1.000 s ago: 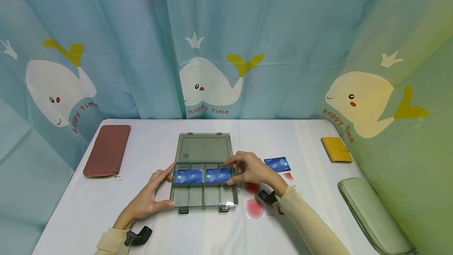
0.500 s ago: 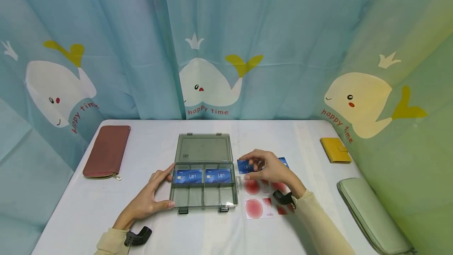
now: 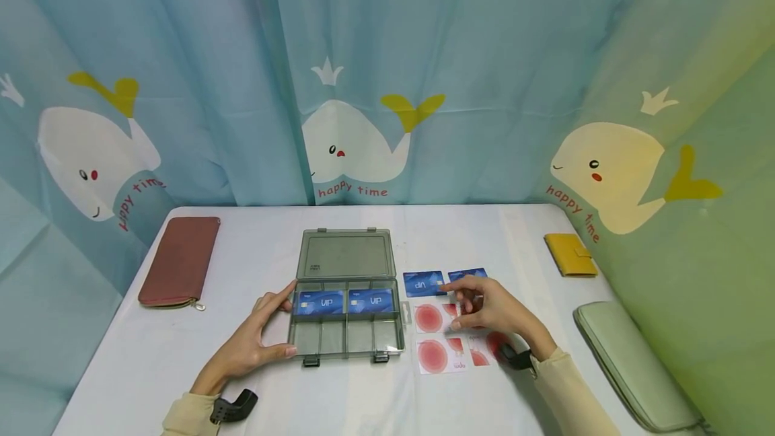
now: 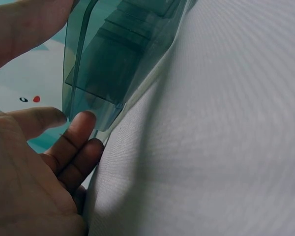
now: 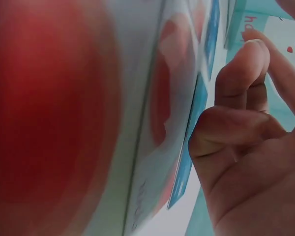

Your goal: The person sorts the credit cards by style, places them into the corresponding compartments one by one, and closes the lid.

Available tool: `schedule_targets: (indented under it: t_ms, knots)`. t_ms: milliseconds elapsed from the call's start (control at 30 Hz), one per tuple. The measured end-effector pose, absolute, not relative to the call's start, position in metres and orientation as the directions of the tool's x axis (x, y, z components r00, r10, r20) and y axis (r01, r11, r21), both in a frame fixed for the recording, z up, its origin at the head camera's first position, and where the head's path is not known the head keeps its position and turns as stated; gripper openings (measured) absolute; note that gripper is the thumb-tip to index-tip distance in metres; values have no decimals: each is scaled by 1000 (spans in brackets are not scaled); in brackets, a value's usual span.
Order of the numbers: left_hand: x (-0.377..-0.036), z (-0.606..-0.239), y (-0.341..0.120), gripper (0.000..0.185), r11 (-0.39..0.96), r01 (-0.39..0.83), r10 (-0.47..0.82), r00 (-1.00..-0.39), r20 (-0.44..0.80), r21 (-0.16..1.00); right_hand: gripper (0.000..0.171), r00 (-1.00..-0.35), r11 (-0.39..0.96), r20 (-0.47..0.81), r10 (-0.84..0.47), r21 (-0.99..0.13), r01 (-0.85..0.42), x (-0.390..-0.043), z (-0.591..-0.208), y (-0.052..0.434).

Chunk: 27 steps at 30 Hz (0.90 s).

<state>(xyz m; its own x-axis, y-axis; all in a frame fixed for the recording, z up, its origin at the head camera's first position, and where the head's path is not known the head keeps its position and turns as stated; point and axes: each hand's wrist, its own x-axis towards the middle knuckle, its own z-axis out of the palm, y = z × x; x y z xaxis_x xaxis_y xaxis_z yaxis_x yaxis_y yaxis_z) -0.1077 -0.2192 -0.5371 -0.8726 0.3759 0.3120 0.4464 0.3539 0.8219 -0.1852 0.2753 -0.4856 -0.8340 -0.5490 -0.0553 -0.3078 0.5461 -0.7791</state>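
A smoky clear compartment box (image 3: 346,338) lies open mid-table, its lid (image 3: 345,254) folded back. Two blue VIP cards (image 3: 319,302) fill its two far compartments; the near ones hold nothing. My left hand (image 3: 260,335) braces the box's left side, with the index finger at the far corner and the thumb at the near corner; the left wrist view shows straight fingers (image 4: 76,142) against the box wall (image 4: 118,64). My right hand (image 3: 481,308) hovers over several red-and-white cards (image 3: 428,317), loosely curled and holding nothing. Its index tip is beside a loose blue card (image 3: 424,283).
A second blue card (image 3: 467,274) lies behind the right hand. A maroon zip wallet (image 3: 178,261) sits far left, a yellow wallet (image 3: 567,254) far right, and a green pouch (image 3: 632,362) at the right front edge. Whale-print curtains close in the table (image 3: 151,355).
My right hand left the box and picked up a blue card. It then laid the card on the table by the box's right side and drew back toward the red cards. The left hand stayed.
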Motion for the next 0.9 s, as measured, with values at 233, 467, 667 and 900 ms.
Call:
schedule_targets:
  t_ms: [233, 467, 667, 900]
  knots:
    - [-107, -538, -219, 106, 368, 443, 371, -876, 308, 817, 55, -839, 598, -48, -542, -724, -344, -177, -488, 282]
    - [-108, -538, -220, 106, 358, 451, 377, -871, 315, 818, 54, -851, 652, -48, -522, -665, -363, -174, -492, 281]
    - [-109, -538, -220, 107, 348, 450, 375, -871, 318, 823, 53, -872, 724, -65, -485, -590, -359, -175, -490, 274]
    - [-108, -538, -219, 106, 349, 442, 373, -875, 311, 826, 49, -888, 776, -111, -446, -543, -322, -174, -487, 266]
